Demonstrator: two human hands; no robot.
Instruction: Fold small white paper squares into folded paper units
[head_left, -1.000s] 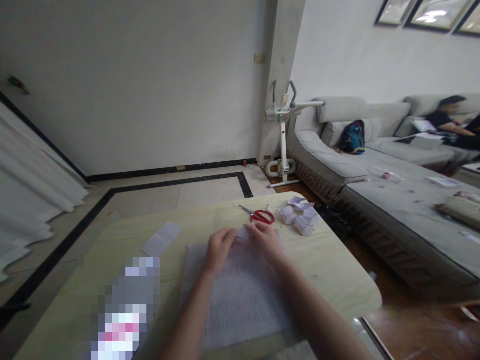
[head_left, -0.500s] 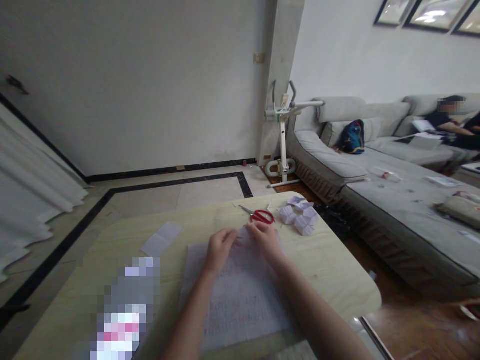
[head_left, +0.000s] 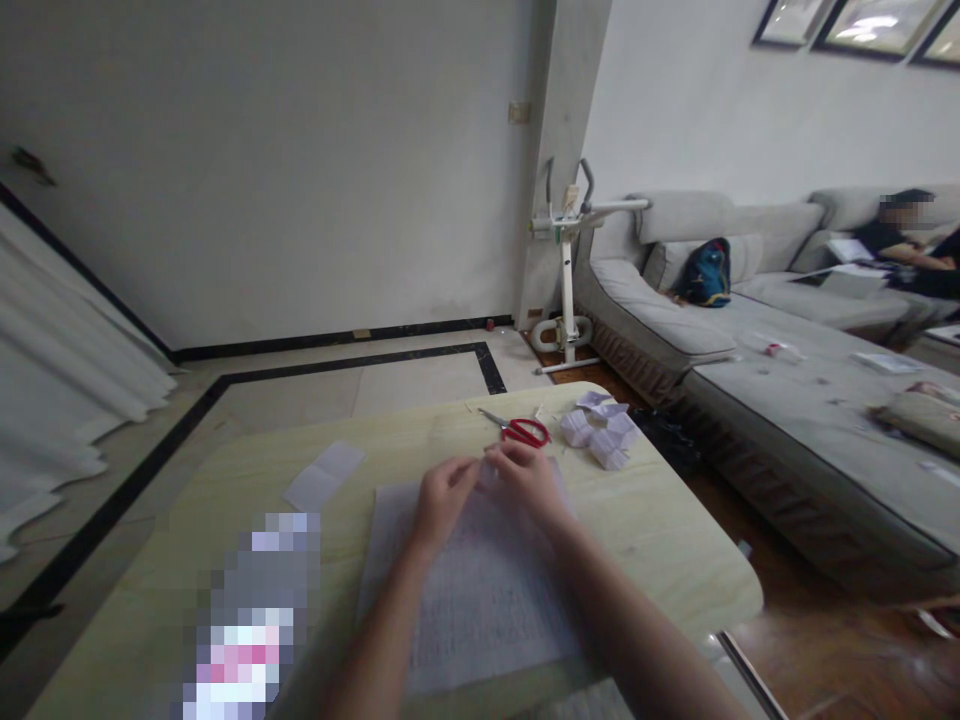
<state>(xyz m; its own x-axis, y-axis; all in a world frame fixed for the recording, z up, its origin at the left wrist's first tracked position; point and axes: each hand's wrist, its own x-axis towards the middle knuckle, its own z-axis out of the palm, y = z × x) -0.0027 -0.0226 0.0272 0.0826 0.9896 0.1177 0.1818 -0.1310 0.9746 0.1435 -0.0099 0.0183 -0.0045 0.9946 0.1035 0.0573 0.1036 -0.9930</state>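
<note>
My left hand (head_left: 448,498) and my right hand (head_left: 526,478) meet over the top edge of a large written sheet of paper (head_left: 480,620) on the table. Fingers and thumbs of both are closed in a pinch around a small whitish piece of paper (head_left: 489,474), mostly hidden by them. Just beyond my right hand lie red-handled scissors (head_left: 527,432), blades pointing left. Several folded white paper pieces (head_left: 602,430) sit together to the right of the scissors. A creased blank paper (head_left: 324,477) rests off to the left of my left hand.
The pale wooden table (head_left: 660,540) has a rounded right corner. A pixelated object (head_left: 240,620) stands at its left. A grey sofa (head_left: 810,400) runs along the right, with a backpack (head_left: 708,272) and a seated person (head_left: 900,245). White exercise equipment (head_left: 567,270) stands behind the table.
My fingertips have drawn slightly closer together, and my right hand's fingers have shifted a little around the small paper. The scissors and folded pieces have stayed put.
</note>
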